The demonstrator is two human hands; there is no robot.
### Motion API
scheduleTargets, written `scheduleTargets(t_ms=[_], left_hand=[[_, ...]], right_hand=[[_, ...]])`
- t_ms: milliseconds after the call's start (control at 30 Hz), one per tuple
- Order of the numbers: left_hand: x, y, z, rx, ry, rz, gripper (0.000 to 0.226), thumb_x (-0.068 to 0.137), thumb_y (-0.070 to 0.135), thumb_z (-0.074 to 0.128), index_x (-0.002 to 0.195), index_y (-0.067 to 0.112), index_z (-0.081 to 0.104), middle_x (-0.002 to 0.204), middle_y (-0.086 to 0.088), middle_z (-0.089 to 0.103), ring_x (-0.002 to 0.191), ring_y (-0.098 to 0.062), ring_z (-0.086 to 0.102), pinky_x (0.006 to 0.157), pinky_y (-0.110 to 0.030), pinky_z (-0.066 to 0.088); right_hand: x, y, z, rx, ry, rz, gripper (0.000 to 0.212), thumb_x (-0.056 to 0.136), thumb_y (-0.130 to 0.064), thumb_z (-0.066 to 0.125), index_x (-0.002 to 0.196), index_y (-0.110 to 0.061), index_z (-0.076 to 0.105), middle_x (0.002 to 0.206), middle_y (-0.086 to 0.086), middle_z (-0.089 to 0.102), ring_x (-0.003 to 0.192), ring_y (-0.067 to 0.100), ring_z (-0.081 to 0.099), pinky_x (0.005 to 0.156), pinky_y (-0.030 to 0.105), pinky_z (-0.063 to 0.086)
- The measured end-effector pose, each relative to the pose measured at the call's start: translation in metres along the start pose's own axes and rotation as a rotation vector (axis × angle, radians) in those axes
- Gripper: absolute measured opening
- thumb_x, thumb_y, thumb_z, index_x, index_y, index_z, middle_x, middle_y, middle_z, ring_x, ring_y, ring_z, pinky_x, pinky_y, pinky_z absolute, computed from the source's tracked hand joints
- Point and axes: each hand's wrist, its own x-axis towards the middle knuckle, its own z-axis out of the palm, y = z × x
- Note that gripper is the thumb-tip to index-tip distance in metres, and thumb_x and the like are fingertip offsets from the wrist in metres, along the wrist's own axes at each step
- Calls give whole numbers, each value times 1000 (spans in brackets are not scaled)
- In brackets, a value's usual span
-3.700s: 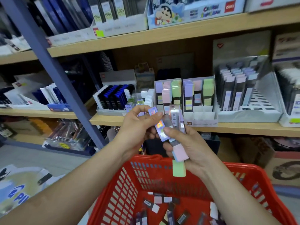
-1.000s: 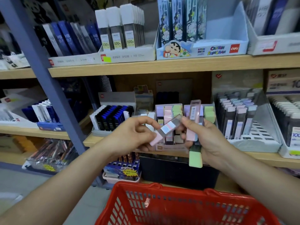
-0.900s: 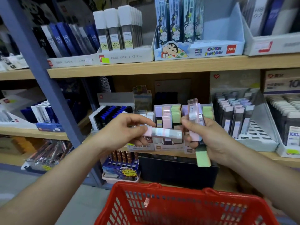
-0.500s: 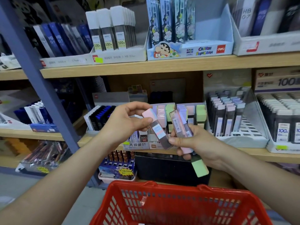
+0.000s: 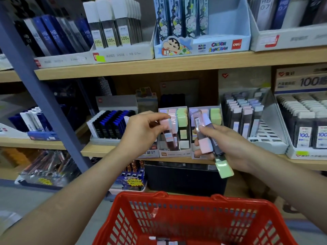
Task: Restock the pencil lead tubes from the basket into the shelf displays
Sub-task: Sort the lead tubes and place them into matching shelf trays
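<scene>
My left hand [image 5: 141, 131] pinches the pink cap of a pencil lead tube [image 5: 168, 133] and holds it upright in front of the pink column of the left pastel display box [image 5: 174, 153] on the middle shelf. My right hand [image 5: 224, 144] grips a small bunch of lead tubes [image 5: 205, 138], with a pink cap and a green cap [image 5: 223, 169] pointing down. It is in front of the right pastel display box [image 5: 212, 114]. The red basket [image 5: 191, 204] sits below both hands, with a few tubes on its floor.
Grey display trays of lead tubes [image 5: 251, 124] stand to the right. A black and blue tube display [image 5: 113, 124] stands to the left. The upper shelf [image 5: 177, 63] carries more lead boxes. A blue slanted shelf post [image 5: 35, 80] runs down the left.
My left hand has carried the pink-capped tube forward and turned it upright against the left display box. My right hand has tilted its bunch and stayed near the right box.
</scene>
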Motion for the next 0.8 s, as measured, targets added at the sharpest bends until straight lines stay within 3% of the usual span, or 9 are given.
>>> scheduleTargets(t_ms=[133, 233, 367, 433, 533, 733, 800], left_hand=[[6, 1, 3, 43, -40, 42, 29, 82, 15, 75, 110, 21, 72, 86, 24, 57, 80, 9, 56, 74, -2, 39], [6, -1, 9, 45, -87, 17, 29, 83, 17, 74, 111, 22, 71, 94, 16, 63, 84, 7, 57, 76, -4, 41], [1, -7, 18, 112, -121, 62, 31, 86, 13, 70, 116, 17, 69, 105, 8, 63, 100, -9, 58, 91, -27, 50], [0, -9, 21, 161, -112, 101, 31, 86, 12, 70, 117, 15, 68, 106, 3, 64, 99, -14, 59, 90, -36, 52], [1, -9, 23, 265, -112, 177, 32, 87, 14, 68, 118, 15, 67, 106, -2, 64, 98, -21, 60, 85, -42, 53], [5, -14, 21, 283, -96, 157, 34, 88, 18, 67, 122, 19, 65, 109, 0, 54, 92, -15, 55, 80, -29, 50], [5, -14, 24, 240, -90, 143, 32, 86, 16, 70, 117, 20, 65, 107, 3, 52, 87, -13, 56, 79, -31, 53]], right_hand=[[2, 4, 1, -3, 0, -23, 20, 96, -30, 58, 109, -14, 58, 75, 10, 73, 63, 26, 72, 37, 20, 41], [4, 6, 0, -18, -3, -31, 17, 96, -23, 59, 107, -10, 59, 75, 11, 72, 58, 20, 69, 38, 20, 43], [6, 5, -3, -55, -10, 2, 13, 95, -8, 59, 108, -9, 59, 73, 16, 70, 49, 13, 64, 39, 20, 43], [6, 4, -4, -59, -31, -11, 16, 94, -4, 59, 109, -9, 59, 72, 15, 69, 48, 12, 64, 39, 20, 43], [8, 5, -5, -58, -40, -27, 15, 93, -7, 63, 108, -9, 59, 70, 9, 69, 63, 22, 72, 37, 20, 41], [9, 7, -10, -92, -37, -47, 9, 92, -17, 65, 96, -11, 60, 76, 12, 69, 54, 22, 66, 36, 20, 39], [12, 8, -12, -109, -42, -64, 8, 91, -16, 66, 95, -11, 60, 75, 10, 68, 54, 22, 66, 36, 20, 38]])
